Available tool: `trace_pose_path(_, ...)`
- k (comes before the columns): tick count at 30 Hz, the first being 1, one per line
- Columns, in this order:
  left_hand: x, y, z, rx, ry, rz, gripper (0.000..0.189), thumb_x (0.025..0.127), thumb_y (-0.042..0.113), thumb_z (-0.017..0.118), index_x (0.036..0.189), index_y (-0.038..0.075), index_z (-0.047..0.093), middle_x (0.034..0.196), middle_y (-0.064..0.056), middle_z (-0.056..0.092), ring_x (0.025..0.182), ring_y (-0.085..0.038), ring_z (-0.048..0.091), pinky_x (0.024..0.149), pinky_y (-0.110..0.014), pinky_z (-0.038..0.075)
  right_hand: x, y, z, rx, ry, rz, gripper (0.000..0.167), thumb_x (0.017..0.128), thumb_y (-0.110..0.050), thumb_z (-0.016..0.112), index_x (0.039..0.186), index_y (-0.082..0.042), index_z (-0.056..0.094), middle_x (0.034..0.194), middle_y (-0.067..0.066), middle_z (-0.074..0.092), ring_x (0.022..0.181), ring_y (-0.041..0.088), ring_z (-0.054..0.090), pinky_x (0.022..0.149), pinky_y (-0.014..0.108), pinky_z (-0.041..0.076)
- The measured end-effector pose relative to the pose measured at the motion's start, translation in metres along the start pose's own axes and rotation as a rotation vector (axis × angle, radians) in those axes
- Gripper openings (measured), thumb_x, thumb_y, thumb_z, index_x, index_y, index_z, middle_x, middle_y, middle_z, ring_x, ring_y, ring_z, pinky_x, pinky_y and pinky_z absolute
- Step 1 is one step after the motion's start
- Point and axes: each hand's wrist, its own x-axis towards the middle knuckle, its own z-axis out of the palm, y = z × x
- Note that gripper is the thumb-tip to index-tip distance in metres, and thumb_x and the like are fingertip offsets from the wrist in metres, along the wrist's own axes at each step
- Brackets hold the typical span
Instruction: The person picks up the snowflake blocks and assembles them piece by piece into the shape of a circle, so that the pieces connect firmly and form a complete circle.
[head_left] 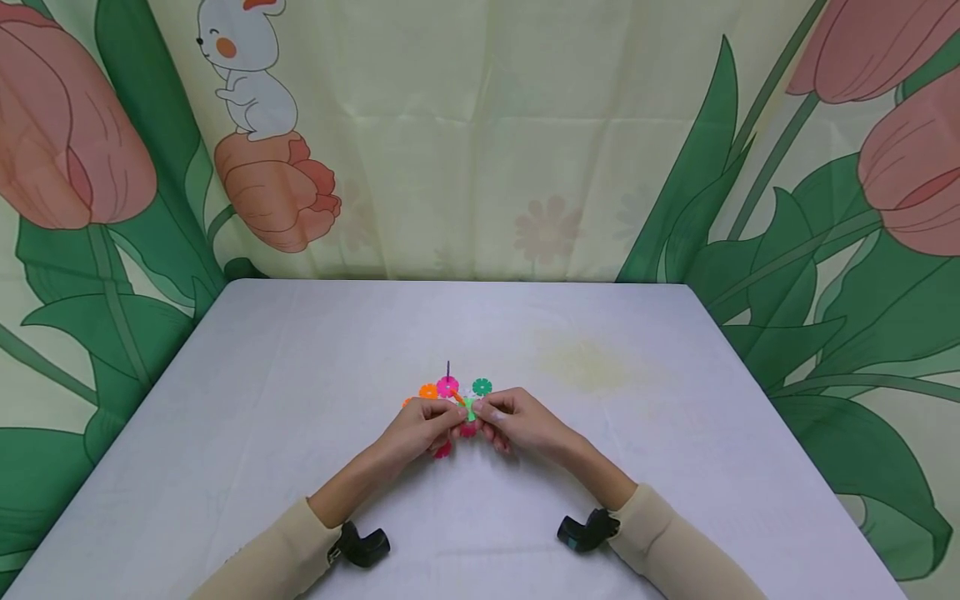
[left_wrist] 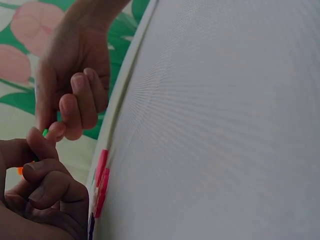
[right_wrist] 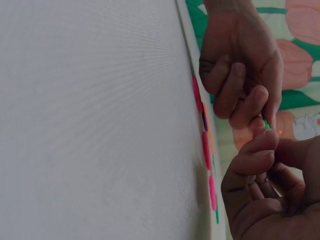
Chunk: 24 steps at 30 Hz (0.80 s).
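Observation:
In the head view both hands meet over the middle of the table. My left hand [head_left: 423, 429] pinches an orange snowflake disc [head_left: 457, 397] with thumb and forefinger. A light green snowflake disc [head_left: 471, 407] touches it, and my right hand [head_left: 522, 421] pinches that one from the other side. Fingertips cover much of both pieces. In the left wrist view, a bit of green [left_wrist: 45, 132] shows at the right hand's fingertips and some orange [left_wrist: 20, 171] behind the left fingers. From the right wrist, a sliver of green [right_wrist: 267, 124] appears between the two hands.
Several loose discs lie around the hands: a pink disc [head_left: 447, 386], an orange disc [head_left: 427, 391], a dark green disc [head_left: 482, 387] and a red-pink disc [head_left: 442, 451]. A thin dark purple piece [head_left: 448, 369] stands upright by the pink one. White cloth covers the table [head_left: 300, 350].

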Motion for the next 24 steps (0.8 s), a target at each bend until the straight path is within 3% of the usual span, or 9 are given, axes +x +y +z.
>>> trace_pose_path(6,-0.001,0.003,-0.001,0.011,0.050,-0.026,0.036,0.104,0.030,0.066,0.101,-0.006,0.071,0.061,0.003,0.049,0.055,-0.012,0.036,0.053,-0.023,0.033,0.002,0.001,-0.004,-0.027,0.049,0.022,0.041,0.109,-0.030,0.059,0.092,0.006,0.066,0.070,0.002,0.060,0.057,0.014,0.053,0.056,0.024,0.047)
trace_pose_path(9,0.000,0.003,-0.002,0.013,0.078,-0.045,0.035,0.104,0.031,0.067,0.101,-0.004,0.072,0.066,0.002,0.055,0.056,-0.011,0.039,0.054,-0.023,0.035,0.001,0.002,-0.007,-0.052,0.123,0.052,0.032,0.107,-0.027,0.063,0.096,0.001,0.070,0.072,0.005,0.062,0.058,0.015,0.054,0.057,0.026,0.048)
trace_pose_path(15,0.001,0.003,-0.003,0.011,0.089,-0.043,0.034,0.104,0.030,0.067,0.102,-0.004,0.072,0.071,0.002,0.058,0.059,-0.011,0.041,0.054,-0.022,0.035,0.002,0.006,-0.011,-0.215,0.248,0.055,0.010,0.100,-0.019,0.072,0.102,-0.011,0.077,0.069,0.007,0.067,0.055,0.012,0.056,0.059,0.026,0.048)
trace_pose_path(24,0.000,0.002,-0.004,0.033,0.099,-0.048,0.030,0.104,0.029,0.066,0.099,0.000,0.073,0.067,0.001,0.054,0.058,-0.013,0.039,0.054,-0.022,0.035,0.005,0.009,-0.010,-0.350,0.305,0.045,0.015,0.092,-0.015,0.076,0.107,-0.011,0.076,0.068,-0.002,0.067,0.055,0.011,0.056,0.058,0.025,0.045)
